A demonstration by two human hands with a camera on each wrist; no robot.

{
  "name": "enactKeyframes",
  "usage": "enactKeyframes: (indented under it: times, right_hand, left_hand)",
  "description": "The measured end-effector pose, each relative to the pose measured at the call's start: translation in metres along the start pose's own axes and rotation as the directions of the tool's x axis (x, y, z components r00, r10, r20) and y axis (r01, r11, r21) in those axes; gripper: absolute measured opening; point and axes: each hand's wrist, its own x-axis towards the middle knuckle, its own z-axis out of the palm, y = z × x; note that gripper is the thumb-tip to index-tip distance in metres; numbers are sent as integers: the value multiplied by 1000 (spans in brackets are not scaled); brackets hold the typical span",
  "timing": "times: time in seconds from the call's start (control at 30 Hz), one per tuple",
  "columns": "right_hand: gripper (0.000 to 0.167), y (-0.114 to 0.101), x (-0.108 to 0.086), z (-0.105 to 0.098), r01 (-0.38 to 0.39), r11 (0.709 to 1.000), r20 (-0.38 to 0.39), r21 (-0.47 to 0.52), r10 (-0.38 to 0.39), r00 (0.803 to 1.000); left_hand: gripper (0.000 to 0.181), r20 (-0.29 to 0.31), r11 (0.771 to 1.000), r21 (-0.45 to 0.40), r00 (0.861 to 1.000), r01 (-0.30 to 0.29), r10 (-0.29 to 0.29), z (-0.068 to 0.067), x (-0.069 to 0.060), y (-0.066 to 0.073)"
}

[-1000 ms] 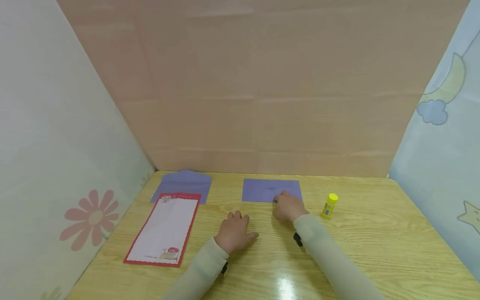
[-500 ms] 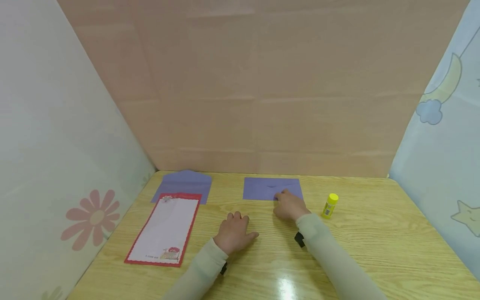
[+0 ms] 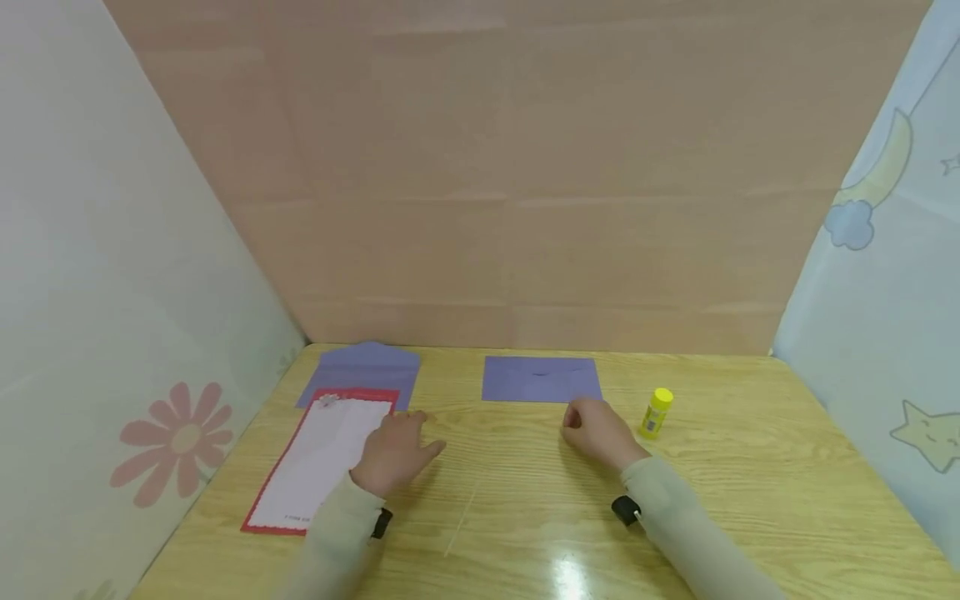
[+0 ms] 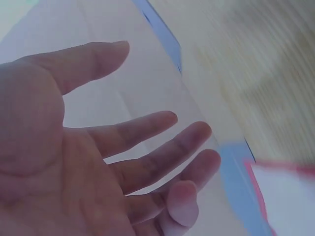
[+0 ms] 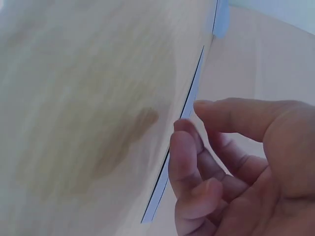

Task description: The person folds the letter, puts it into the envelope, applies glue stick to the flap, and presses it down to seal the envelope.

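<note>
My left hand [image 3: 396, 454] hovers at the right edge of a red-bordered white sheet [image 3: 318, 458], fingers spread and thumb out to the right. In the left wrist view the palm of my left hand [image 4: 142, 147] shows, with nothing in it. A purple envelope [image 3: 540, 380] lies flat at the back middle. Just below its lower right corner is my right hand [image 3: 600, 432], fingers loosely bent. The right wrist view shows my right hand [image 5: 231, 162] holding nothing, a gap between thumb and fingers.
Another purple envelope [image 3: 367, 371] with its flap up lies at the back left, partly under the sheet. A yellow glue stick [image 3: 656, 413] stands right of my right hand. A brown wall [image 3: 510, 208] rises behind the wooden table [image 3: 510, 517].
My left hand has moved left, to the sheet. My right hand has come off the middle envelope and drawn back slightly toward the right.
</note>
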Motion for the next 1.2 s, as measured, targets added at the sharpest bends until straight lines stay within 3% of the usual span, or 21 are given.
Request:
enactKeyframes:
  times: [0.3, 0.57, 0.73, 0.9, 1.2]
  right_hand:
    - [12, 5, -19, 1, -27, 1000, 21, -2, 27, 999]
    - [13, 10, -31, -1, -11, 1000, 9, 16, 10, 1000]
    - [17, 12, -36, -4, -15, 1000, 8, 19, 15, 1000]
    - [21, 13, -38, -4, -5, 1000, 6, 7, 5, 1000]
    - [41, 14, -40, -5, 75, 997, 5, 32, -75, 997]
  left_hand:
    - [50, -36, 990, 14, 990, 138, -138, -28, -15, -75]
    - [61, 0, 961, -1, 961, 278, -278, -39, -25, -123]
    - [71, 16, 948, 2, 947, 319, -319, -40, -27, -144]
    - [68, 59, 932, 2, 931, 361, -361, -35, -26, -161]
    - [80, 103, 904, -25, 901, 426, -422, -31, -29, -169]
